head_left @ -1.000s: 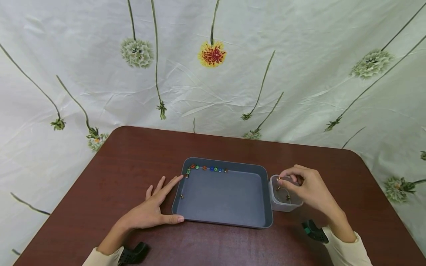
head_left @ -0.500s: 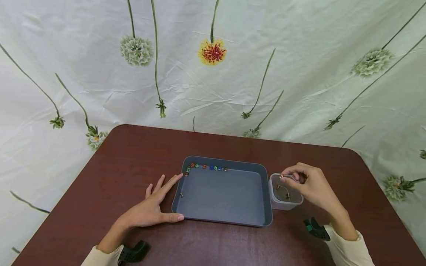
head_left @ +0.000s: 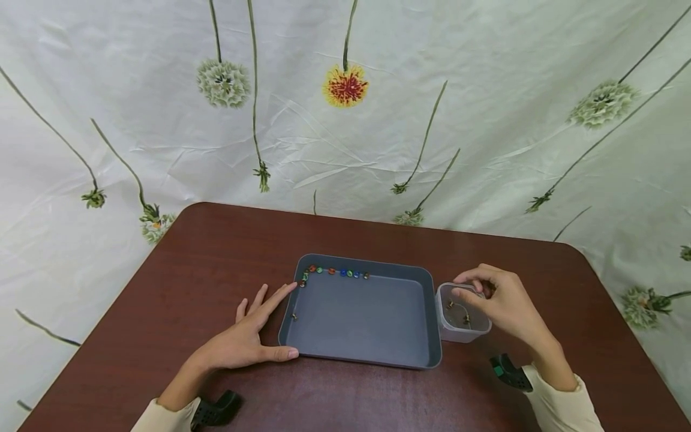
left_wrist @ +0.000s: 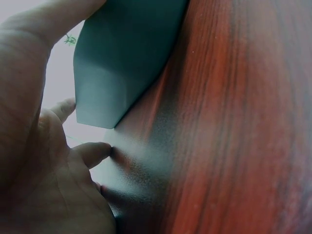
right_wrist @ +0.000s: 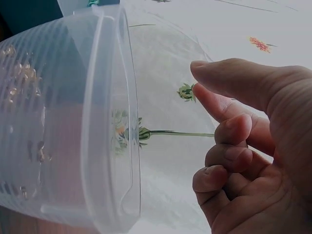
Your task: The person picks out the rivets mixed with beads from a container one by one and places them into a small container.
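Note:
My left hand (head_left: 243, 343) lies at the left end of a shallow grey tray (head_left: 367, 324), thumb at the near corner, fingertips at the left rim. In the left wrist view the thumb and a finger touch the tray's outer wall (left_wrist: 105, 73). Several small marbles (head_left: 349, 273), red, green, blue and brown, sit along the tray's back and far-left edge; a single brown marble (head_left: 294, 317) lies nearer on the left. My right hand (head_left: 499, 300) hovers over a clear plastic tub (head_left: 457, 333), thumb and index tips slightly apart. No item shows between them.
Inside the tub are small brown marbles (right_wrist: 43, 155), seen through its ribbed wall. The tub stands against the tray's right end on a dark wooden table (head_left: 237, 246). A flower-printed cloth (head_left: 291, 120) hangs behind the table's far edge.
Earlier my right thumb and index finger pinched a small brown marble over the tub. Now none shows between them. The left hand and tray stay in place.

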Available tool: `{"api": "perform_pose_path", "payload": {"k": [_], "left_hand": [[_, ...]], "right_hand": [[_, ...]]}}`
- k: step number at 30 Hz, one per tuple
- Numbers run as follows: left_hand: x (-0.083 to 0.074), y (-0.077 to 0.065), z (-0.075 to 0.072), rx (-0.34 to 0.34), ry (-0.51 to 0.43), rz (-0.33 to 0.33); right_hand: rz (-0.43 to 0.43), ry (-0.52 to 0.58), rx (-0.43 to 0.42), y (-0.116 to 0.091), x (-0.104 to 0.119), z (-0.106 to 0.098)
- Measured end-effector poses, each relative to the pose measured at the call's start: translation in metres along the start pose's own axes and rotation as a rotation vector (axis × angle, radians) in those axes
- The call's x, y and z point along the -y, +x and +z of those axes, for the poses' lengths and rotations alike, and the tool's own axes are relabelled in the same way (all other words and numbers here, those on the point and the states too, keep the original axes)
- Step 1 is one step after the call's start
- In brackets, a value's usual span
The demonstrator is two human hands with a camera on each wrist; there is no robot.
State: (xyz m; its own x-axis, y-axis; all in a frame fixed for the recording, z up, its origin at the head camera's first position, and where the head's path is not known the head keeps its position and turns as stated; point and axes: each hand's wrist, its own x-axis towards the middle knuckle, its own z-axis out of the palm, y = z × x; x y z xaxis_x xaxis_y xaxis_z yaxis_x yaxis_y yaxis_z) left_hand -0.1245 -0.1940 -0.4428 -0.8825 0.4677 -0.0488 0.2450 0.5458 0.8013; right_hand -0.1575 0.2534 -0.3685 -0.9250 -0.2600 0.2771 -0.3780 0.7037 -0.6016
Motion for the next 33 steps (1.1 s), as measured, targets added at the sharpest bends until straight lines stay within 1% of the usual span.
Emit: {"api": "perform_pose_path", "payload": {"k": [10, 14, 22, 26, 33], "left_hand": [[-0.001, 0.0, -0.001, 0.005, 0.001, 0.006], [-0.001, 0.0, -0.002, 0.003, 0.01, 0.007], [0.0, 0.0, 0.0, 0.005, 0.003, 0.009], [0.0, 0.0, 0.0, 0.006, 0.005, 0.013], [0.001, 0.0, 0.0, 0.003, 0.002, 0.01]], "right_hand": [[-0.019, -0.002, 0.029, 0.001, 0.007, 0.006], [-0.053, 0.008, 0.043, 0.004, 0.012, 0.012], [-0.117, 0.015, 0.132, 0.012, 0.022, 0.03], [-0.154, 0.006, 0.16, 0.017, 0.029, 0.038], [-0.201, 0.006, 0.226, 0.029, 0.046, 0.053]]}}
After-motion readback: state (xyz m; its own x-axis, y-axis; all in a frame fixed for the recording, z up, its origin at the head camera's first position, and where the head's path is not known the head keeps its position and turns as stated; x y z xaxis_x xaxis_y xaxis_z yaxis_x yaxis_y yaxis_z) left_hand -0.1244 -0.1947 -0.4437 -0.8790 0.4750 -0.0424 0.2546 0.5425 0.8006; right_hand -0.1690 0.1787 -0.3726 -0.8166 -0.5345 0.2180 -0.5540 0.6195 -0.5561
